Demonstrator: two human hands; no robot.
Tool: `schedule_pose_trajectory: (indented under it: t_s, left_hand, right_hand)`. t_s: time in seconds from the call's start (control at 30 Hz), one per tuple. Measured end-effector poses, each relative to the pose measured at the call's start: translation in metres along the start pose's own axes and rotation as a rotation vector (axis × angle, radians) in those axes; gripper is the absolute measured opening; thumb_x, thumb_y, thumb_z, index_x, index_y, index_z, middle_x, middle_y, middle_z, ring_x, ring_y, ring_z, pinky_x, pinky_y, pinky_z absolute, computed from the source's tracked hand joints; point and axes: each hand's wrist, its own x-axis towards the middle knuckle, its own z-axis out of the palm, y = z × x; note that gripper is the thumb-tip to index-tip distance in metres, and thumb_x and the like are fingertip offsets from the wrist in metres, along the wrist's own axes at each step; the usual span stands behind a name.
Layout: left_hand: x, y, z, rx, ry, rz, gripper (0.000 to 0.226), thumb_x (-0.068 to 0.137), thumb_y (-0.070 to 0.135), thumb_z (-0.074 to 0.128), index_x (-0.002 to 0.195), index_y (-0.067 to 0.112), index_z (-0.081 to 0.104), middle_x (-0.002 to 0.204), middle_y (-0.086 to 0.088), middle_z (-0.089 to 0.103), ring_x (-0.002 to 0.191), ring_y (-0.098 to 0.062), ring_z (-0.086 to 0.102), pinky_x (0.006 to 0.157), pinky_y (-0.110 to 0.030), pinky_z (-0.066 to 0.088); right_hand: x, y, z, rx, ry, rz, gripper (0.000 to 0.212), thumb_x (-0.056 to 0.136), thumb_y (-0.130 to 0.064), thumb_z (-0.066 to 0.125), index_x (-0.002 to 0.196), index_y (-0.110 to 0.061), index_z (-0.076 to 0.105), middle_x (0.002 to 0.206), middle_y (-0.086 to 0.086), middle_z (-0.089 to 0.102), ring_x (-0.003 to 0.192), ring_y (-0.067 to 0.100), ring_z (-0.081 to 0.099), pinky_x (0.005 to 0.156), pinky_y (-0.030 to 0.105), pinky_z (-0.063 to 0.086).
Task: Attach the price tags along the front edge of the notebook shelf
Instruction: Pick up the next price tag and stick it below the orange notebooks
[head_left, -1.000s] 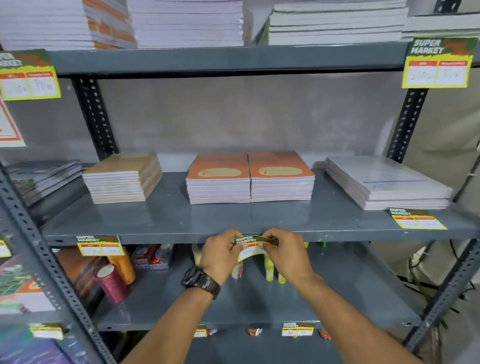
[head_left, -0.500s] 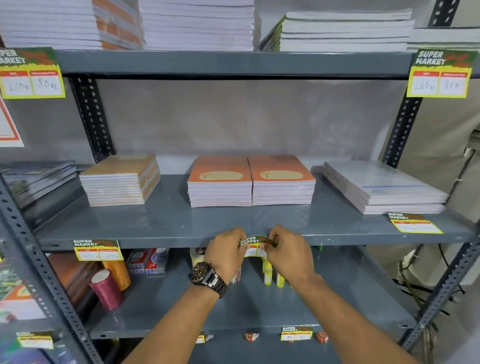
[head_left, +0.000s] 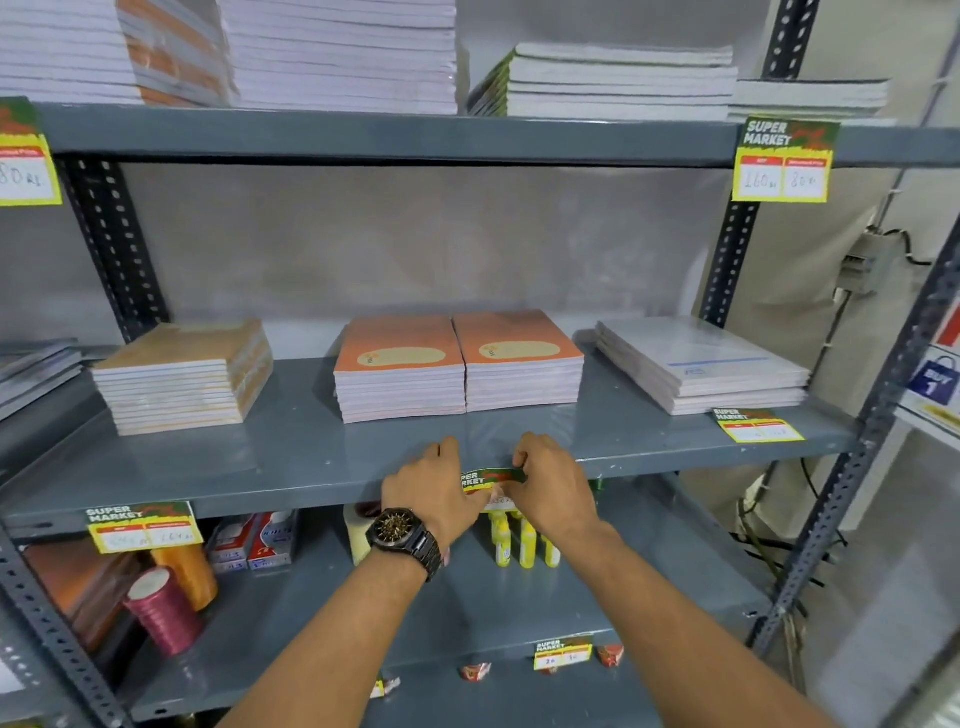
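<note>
A yellow and green price tag (head_left: 491, 480) sits against the front edge of the grey notebook shelf (head_left: 291, 483), in the middle. My left hand (head_left: 431, 488) pinches its left end and my right hand (head_left: 553, 483) pinches its right end, both pressed at the shelf lip. The tag's lower part is hidden behind my fingers. Another price tag (head_left: 143, 526) hangs on the same edge at the left. A third tag (head_left: 758, 425) lies flat on the shelf at the right. Orange notebooks (head_left: 457, 364) are stacked just behind my hands.
A tan notebook stack (head_left: 184, 374) stands at the left and a white stack (head_left: 701, 366) at the right. Below are thread spools (head_left: 163, 608), yellow bottles (head_left: 524, 540) and small boxes (head_left: 254, 540). The upper shelf carries a tag (head_left: 784, 160). Perforated uprights (head_left: 852, 478) frame the rack.
Both hands have risen with the price tag, from just below the shelf lip up onto the front edge. The camera has moved closer and slightly left.
</note>
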Motion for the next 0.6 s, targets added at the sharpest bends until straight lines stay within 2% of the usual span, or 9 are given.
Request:
schedule_pose_trajectory:
  t_s: [0.17,0.3,0.43,0.53,0.6]
  left_hand:
    - [0.008,-0.006,-0.004,0.023,-0.025,0.023,0.06,0.075,0.068,0.059,0.103,0.017,0.044,0.104,-0.005,0.063,0.092,-0.032,0.064,0.064,-0.038,0.047]
    - [0.006,-0.018,-0.003,-0.082,-0.054,0.047,0.043,0.08,0.051,0.064,0.098,0.021,0.04,0.102,-0.002,0.061,0.087,-0.031,0.062,0.069,-0.041,0.053]
    - [0.004,-0.024,-0.002,-0.122,-0.05,0.063,0.035,0.082,0.035,0.066,0.095,0.024,0.037,0.101,0.0,0.06,0.083,-0.029,0.062,0.069,-0.043,0.054]
    - [0.004,-0.02,-0.001,-0.135,-0.057,0.049,0.039,0.08,0.03,0.068,0.103,0.023,0.038,0.105,-0.002,0.059,0.084,-0.03,0.062,0.067,-0.042,0.054]
    - [0.004,-0.014,-0.002,-0.124,-0.068,0.039,0.051,0.076,0.032,0.069,0.113,0.022,0.036,0.111,-0.004,0.057,0.089,-0.031,0.061,0.068,-0.043,0.055]
  right_hand:
    - [-0.003,0.003,0.0,-0.036,0.005,-0.001,0.023,0.077,-0.01,0.069,0.089,-0.021,0.052,0.09,-0.001,0.056,0.079,0.025,0.057,0.068,0.042,0.052]
    - [-0.004,0.011,-0.005,-0.051,0.011,0.009,0.021,0.079,-0.012,0.071,0.091,-0.02,0.055,0.092,-0.001,0.058,0.08,0.023,0.058,0.068,0.037,0.05]
    - [-0.006,0.022,-0.008,-0.013,0.018,-0.012,0.02,0.082,-0.01,0.07,0.093,-0.021,0.058,0.09,-0.003,0.056,0.078,0.018,0.054,0.07,0.039,0.051]
    - [-0.011,0.034,-0.013,0.064,0.031,-0.018,0.018,0.082,-0.013,0.073,0.097,-0.02,0.067,0.087,-0.005,0.056,0.069,0.004,0.05,0.073,0.032,0.051]
    - [-0.015,0.049,-0.022,0.106,0.117,0.008,0.014,0.081,-0.015,0.074,0.092,-0.021,0.07,0.083,-0.006,0.06,0.066,0.001,0.053,0.073,0.027,0.051]
